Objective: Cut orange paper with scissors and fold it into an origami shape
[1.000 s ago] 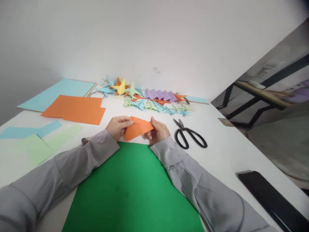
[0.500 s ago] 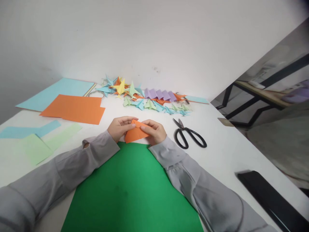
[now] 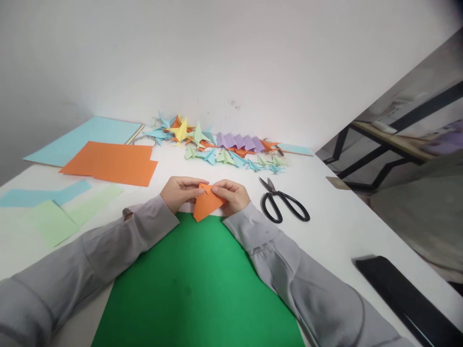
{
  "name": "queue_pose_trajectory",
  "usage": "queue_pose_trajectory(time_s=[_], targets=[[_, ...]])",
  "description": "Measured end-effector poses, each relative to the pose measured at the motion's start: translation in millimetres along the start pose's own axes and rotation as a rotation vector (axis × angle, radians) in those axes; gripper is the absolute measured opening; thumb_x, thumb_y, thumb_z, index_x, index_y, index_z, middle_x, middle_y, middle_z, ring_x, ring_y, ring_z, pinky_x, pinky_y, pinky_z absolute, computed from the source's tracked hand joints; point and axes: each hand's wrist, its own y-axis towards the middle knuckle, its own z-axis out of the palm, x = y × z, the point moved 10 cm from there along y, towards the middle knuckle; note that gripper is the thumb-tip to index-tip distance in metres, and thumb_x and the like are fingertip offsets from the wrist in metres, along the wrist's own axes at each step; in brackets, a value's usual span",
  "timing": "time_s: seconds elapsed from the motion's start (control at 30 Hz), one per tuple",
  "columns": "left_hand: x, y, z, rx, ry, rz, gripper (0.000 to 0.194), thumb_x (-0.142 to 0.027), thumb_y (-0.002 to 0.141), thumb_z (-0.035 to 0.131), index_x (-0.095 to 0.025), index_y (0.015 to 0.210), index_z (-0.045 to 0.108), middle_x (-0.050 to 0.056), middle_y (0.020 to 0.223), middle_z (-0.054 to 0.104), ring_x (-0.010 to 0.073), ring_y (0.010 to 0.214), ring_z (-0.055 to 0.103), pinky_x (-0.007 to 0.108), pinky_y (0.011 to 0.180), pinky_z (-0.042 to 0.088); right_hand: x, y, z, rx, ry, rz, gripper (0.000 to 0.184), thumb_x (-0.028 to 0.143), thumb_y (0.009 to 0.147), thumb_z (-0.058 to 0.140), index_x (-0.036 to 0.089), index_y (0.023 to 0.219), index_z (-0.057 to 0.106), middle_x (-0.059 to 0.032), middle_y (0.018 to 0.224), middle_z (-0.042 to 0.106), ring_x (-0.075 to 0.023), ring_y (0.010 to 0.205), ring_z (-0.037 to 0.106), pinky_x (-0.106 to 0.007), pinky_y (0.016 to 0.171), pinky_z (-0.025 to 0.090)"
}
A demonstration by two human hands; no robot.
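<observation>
A small folded piece of orange paper (image 3: 207, 204) is held between my two hands, just above the far edge of a green sheet (image 3: 198, 279). My left hand (image 3: 180, 193) pinches its upper left corner, thumb in front, where a small folded flap shows. On the upper right side, my right hand (image 3: 234, 196) grips the same paper with thumb and fingers. One corner of the paper points down toward the green sheet. The fingers behind the paper are partly hidden. Black-handled scissors (image 3: 278, 200) lie with blades slightly apart to the right of my right hand.
Folded paper figures (image 3: 197, 135) in several colours line the wall, beside purple pleated paper (image 3: 240, 142). Orange sheets (image 3: 112, 164), a blue sheet (image 3: 87, 137) and green paper pieces (image 3: 54, 221) lie left. A black flat object (image 3: 401, 294) rests at the right front.
My right hand has moved left, closer to my left hand, and regripped the orange paper near its top. The paper has turned and lowered, with a corner now pointing down.
</observation>
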Motion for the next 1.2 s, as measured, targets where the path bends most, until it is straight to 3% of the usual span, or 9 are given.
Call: queue_pose_trajectory(time_s=[0.27,0.83,1.03,1.2], targets=[[-4,1,2.7,0.027,0.043,0.055,0.028,-0.02,0.05,0.078,-0.012,0.076,0.07,0.003,0.061,0.068,0.0137,0.052,0.061,0.025,0.05,0.051,3,-5,9,0.036,0.06,0.076,0.018,0.025,0.043,0.076,0.016,0.052,0.063,0.0015,0.046,0.06,-0.0102,0.045,0.052,-0.026,0.051,0.039],[-2,-1,-0.4,-0.033,0.022,-0.003,0.026,-0.02,0.045,0.079,-0.011,0.066,0.068,0.003,0.057,0.066,0.0132,0.051,0.059,0.026,0.049,0.05,3,-3,8,0.104,-0.041,0.002,0.019,0.026,0.049,0.077,0.017,0.061,0.065,0.002,0.054,0.064,-0.0102,0.049,0.055,-0.025,0.054,0.039],[-4,-2,6.6,0.06,-0.033,-0.036,0.024,-0.019,0.055,0.071,-0.012,0.077,0.07,0.003,0.061,0.065,0.014,0.054,0.059,0.026,0.048,0.05,5,-5,10,0.068,0.073,0.059,0.023,0.026,0.045,0.078,0.018,0.062,0.065,0.0024,0.051,0.064,-0.0106,0.047,0.055,-0.025,0.051,0.041],[-6,-3,12.7,0.121,-0.061,-0.032,0.029,-0.015,0.052,0.069,-0.011,0.081,0.069,0.004,0.059,0.064,0.0144,0.054,0.059,0.023,0.045,0.048,3,-6,10,0.077,0.09,0.069,0.023,0.027,0.045,0.079,0.018,0.061,0.065,0.002,0.052,0.064,-0.0113,0.048,0.057,-0.025,0.051,0.043]])
